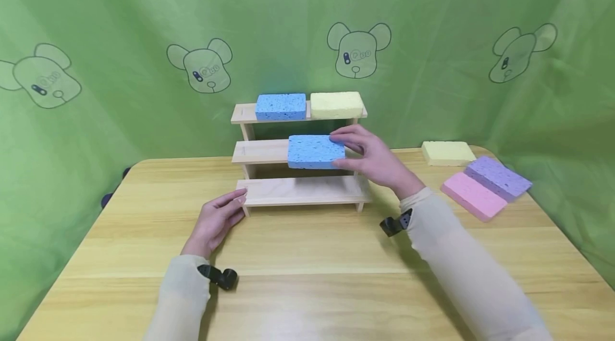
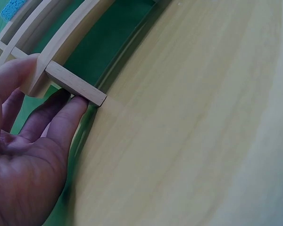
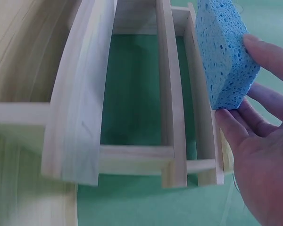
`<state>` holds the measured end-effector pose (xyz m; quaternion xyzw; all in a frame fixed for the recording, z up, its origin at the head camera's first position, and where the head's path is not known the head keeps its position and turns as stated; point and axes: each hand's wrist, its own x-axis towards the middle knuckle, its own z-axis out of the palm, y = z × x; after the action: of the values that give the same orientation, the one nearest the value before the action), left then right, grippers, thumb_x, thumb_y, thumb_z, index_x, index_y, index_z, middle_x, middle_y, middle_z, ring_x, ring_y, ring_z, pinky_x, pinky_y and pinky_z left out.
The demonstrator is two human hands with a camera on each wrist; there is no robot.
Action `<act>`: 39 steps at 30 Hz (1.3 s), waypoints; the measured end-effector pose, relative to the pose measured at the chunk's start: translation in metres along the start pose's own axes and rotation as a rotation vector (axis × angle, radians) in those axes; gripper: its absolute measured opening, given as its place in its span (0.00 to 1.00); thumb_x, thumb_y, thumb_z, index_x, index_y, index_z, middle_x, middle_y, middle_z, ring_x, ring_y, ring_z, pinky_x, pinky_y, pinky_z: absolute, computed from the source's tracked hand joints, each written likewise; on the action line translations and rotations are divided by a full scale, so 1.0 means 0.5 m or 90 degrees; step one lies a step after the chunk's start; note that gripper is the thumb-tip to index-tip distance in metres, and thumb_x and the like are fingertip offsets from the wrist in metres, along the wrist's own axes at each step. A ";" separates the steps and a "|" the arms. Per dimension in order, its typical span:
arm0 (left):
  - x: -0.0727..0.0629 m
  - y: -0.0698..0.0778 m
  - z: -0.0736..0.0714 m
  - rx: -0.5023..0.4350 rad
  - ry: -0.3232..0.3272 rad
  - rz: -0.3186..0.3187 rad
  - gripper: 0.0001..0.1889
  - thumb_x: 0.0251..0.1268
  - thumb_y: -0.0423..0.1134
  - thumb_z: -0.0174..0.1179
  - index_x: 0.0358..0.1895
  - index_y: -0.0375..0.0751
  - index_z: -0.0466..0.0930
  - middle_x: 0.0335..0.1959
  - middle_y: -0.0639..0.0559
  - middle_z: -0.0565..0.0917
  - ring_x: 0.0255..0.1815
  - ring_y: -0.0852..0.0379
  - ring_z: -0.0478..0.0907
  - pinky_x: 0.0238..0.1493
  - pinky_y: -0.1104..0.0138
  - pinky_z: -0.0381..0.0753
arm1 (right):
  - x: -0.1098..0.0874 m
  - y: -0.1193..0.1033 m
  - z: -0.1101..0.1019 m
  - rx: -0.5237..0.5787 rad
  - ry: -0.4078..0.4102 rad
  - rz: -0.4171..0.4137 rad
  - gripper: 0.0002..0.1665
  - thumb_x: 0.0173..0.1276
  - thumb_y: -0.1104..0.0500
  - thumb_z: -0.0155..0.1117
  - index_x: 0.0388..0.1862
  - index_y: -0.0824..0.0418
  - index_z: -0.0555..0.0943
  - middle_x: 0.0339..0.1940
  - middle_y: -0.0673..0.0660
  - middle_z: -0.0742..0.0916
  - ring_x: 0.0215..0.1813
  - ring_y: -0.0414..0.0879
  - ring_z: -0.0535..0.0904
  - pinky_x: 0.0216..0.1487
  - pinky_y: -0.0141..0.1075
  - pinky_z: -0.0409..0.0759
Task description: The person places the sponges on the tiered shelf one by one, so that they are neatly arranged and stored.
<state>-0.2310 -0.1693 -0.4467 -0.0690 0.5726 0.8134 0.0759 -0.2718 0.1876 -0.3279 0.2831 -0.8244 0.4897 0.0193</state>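
Observation:
A three-tier wooden shelf [image 1: 302,190] stands on the table. My left hand [image 1: 218,223] grips its lower left corner; in the left wrist view the thumb lies against the bottom board [image 2: 70,30] and fingers touch the leg [image 2: 78,84]. My right hand [image 1: 375,157] holds a porous blue sponge [image 1: 314,151] by its right end, thumb in front and fingers behind, at the middle tier [image 1: 259,151]. Whether this sponge [image 3: 226,56] touches the board cannot be told. Another blue sponge [image 1: 281,107] and a pale yellow sponge [image 1: 336,105] sit side by side on the top tier.
Right of the shelf lie a pale yellow sponge [image 1: 448,153], a purple sponge [image 1: 498,177] and a pink sponge [image 1: 473,195], close together on the wooden table [image 1: 298,282]. A green curtain [image 1: 278,10] with bear-head outlines hangs behind the table and along its sides.

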 end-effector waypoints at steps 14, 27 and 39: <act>-0.001 0.000 0.004 -0.002 -0.004 -0.003 0.22 0.67 0.28 0.62 0.63 0.29 0.74 0.67 0.40 0.72 0.54 0.52 0.80 0.58 0.61 0.78 | 0.030 0.001 0.036 0.020 -0.006 -0.012 0.33 0.61 0.60 0.74 0.63 0.65 0.75 0.62 0.55 0.74 0.68 0.53 0.69 0.72 0.43 0.63; 0.003 0.000 0.003 0.011 -0.013 -0.001 0.24 0.66 0.30 0.63 0.64 0.28 0.72 0.68 0.40 0.70 0.56 0.52 0.79 0.59 0.61 0.78 | 0.050 -0.005 0.061 0.026 0.009 -0.012 0.31 0.60 0.61 0.74 0.62 0.65 0.76 0.63 0.53 0.74 0.67 0.49 0.70 0.71 0.37 0.65; 0.000 -0.002 -0.002 0.007 -0.012 -0.002 0.23 0.66 0.30 0.63 0.63 0.29 0.74 0.68 0.39 0.69 0.56 0.52 0.79 0.59 0.61 0.78 | 0.088 0.000 0.097 0.006 0.012 -0.010 0.31 0.62 0.61 0.73 0.63 0.67 0.76 0.63 0.54 0.74 0.66 0.48 0.70 0.69 0.31 0.65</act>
<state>-0.2307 -0.1701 -0.4479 -0.0617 0.5761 0.8108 0.0833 -0.2969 0.1283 -0.3396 0.2851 -0.8197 0.4958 0.0301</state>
